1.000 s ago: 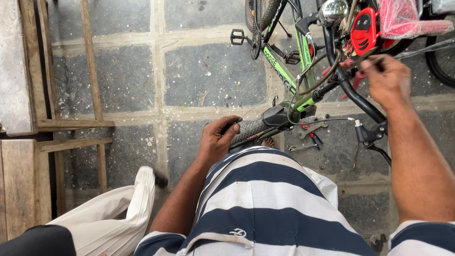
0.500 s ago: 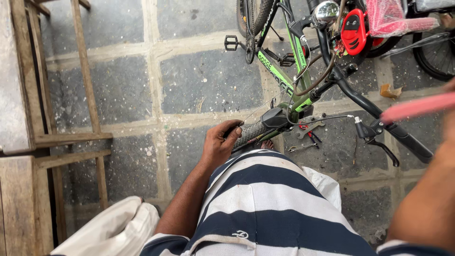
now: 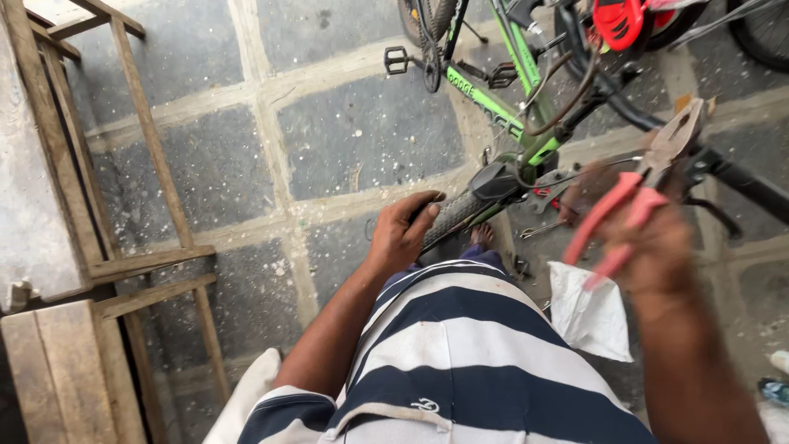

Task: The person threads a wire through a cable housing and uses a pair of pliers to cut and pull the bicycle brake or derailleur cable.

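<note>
At centre frame the left hand (image 3: 401, 234) clamps the green bicycle's grey handlebar grip (image 3: 456, 215) steady, while the right hand (image 3: 649, 238) (blurred) closes around red-handled steel pliers (image 3: 637, 185)

Bicycle repair yard: bicycle (image 3: 493, 90), pliers (image 3: 637, 193)

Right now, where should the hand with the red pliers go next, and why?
Probably down toward the handlebar, by its brake lever. The right hand holds the pliers raised, jaws pointing at that bar but not touching it yet. The left hand already grips the handlebar grip, steadying the green bicycle. The picture is blurred there, so this is a guess.
</note>
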